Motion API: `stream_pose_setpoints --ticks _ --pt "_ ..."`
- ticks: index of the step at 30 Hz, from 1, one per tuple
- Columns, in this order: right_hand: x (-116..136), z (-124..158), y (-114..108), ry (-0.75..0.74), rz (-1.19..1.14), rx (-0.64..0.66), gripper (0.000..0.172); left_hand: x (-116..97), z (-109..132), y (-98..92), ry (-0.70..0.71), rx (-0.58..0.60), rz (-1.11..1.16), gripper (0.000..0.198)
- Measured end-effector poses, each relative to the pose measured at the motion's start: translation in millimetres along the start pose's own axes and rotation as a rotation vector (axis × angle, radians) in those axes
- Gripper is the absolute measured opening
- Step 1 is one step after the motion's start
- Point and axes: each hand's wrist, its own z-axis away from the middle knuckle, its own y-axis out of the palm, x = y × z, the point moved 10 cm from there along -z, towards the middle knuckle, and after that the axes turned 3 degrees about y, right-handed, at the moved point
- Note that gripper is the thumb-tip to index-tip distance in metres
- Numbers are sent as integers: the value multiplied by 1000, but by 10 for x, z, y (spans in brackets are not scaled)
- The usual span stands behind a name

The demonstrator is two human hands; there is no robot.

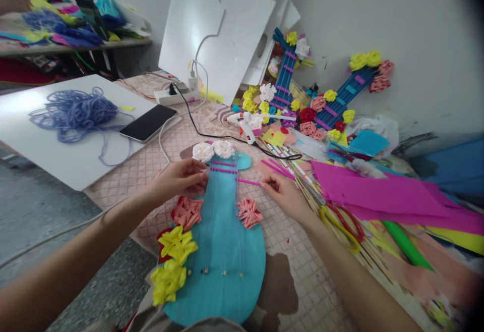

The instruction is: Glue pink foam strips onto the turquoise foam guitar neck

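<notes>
A turquoise guitar-shaped craft piece (223, 251) lies before me, its wide end toward my body. White, salmon and yellow paper flowers trim its edges, and two magenta strips (223, 167) cross the neck near the top. Between the fingertips of my right hand (282, 193) is a thin magenta strip (248, 182), its far end at the neck's right edge. My left hand (189, 178) rests at the neck's left edge with fingers slightly apart and nothing visible in them. Thin strings run along the neck to small beads (225, 273) on the body.
A white hot glue gun (247, 126) lies beyond the neck, its black cord crossing the table. Blue-purple yarn (77, 112) and a phone (149, 122) are at left. Magenta sheets (381, 190), scissors (342, 226) and sticks lie right. Two decorated blue guitars (350, 92) lean behind.
</notes>
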Motion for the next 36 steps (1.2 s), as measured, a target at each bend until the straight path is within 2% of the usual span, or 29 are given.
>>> stream_pose_setpoints --ticks 8,15,21,33,36 --pt "82 -100 156 -1 -61 79 16 14 3 55 4 56 143 37" --pt "131 -220 291 -4 -121 123 21 30 7 48 5 56 98 40" --pt "115 -280 369 -7 -41 90 17 40 -2 55 2 57 104 40" --pt "274 -345 450 -58 29 73 5 52 5 76 -18 70 76 43" --pt "246 -316 454 -24 7 109 16 63 5 76 -20 70 96 43"
